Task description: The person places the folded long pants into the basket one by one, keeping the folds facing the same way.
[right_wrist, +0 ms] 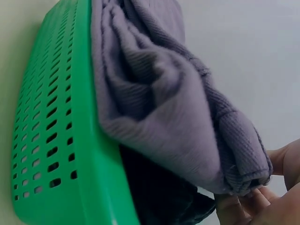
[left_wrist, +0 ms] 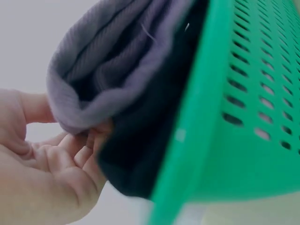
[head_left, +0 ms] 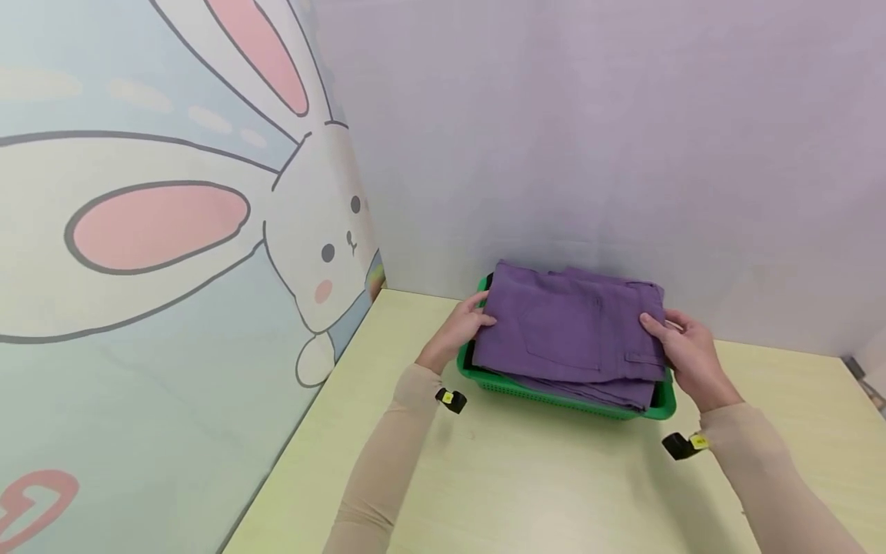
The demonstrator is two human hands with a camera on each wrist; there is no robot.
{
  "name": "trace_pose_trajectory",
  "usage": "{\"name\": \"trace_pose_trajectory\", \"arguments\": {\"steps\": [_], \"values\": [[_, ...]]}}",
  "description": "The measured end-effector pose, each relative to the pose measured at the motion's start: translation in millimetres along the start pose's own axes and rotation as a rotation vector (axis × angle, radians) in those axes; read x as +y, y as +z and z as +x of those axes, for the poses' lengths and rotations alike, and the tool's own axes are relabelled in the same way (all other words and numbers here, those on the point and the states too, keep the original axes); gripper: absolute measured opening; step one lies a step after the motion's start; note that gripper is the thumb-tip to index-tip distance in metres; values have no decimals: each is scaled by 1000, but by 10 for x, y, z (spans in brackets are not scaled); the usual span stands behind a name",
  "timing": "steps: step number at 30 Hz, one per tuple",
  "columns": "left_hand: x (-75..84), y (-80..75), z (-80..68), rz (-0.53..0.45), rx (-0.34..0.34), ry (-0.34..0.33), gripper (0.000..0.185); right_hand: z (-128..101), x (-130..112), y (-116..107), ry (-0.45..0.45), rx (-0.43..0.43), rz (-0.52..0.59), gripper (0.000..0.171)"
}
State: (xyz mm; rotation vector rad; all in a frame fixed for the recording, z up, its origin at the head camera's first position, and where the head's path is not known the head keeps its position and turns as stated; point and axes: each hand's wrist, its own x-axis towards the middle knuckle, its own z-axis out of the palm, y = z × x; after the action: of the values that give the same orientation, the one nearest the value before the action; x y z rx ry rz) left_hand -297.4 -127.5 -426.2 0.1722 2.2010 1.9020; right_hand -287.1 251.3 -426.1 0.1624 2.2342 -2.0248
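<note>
Folded purple trousers (head_left: 561,327) lie over a green plastic basket (head_left: 554,391), with a back pocket and a belt loop facing up. My left hand (head_left: 465,327) pinches their left edge, thumb on top and fingers underneath. At the opposite edge my right hand (head_left: 685,350) grips them the same way, its thumb near the waistband. Beneath the purple trousers, a dark folded cloth (left_wrist: 145,136) shows inside the basket in the left wrist view. The right wrist view has the trousers' layered folds (right_wrist: 159,103) overhanging the basket rim.
The basket stands on a pale yellow table (head_left: 512,485), close to a plain light wall (head_left: 588,138) at the back. On the left rises a panel with a rabbit drawing (head_left: 311,231). Each wrist carries a small black camera.
</note>
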Motion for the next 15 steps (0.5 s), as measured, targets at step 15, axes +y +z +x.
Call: {"name": "trace_pose_trajectory", "arguments": {"steps": [15], "values": [[-167, 67, -24, 240, 97, 38, 55, 125, 111, 18, -15, 92, -353, 88]]}}
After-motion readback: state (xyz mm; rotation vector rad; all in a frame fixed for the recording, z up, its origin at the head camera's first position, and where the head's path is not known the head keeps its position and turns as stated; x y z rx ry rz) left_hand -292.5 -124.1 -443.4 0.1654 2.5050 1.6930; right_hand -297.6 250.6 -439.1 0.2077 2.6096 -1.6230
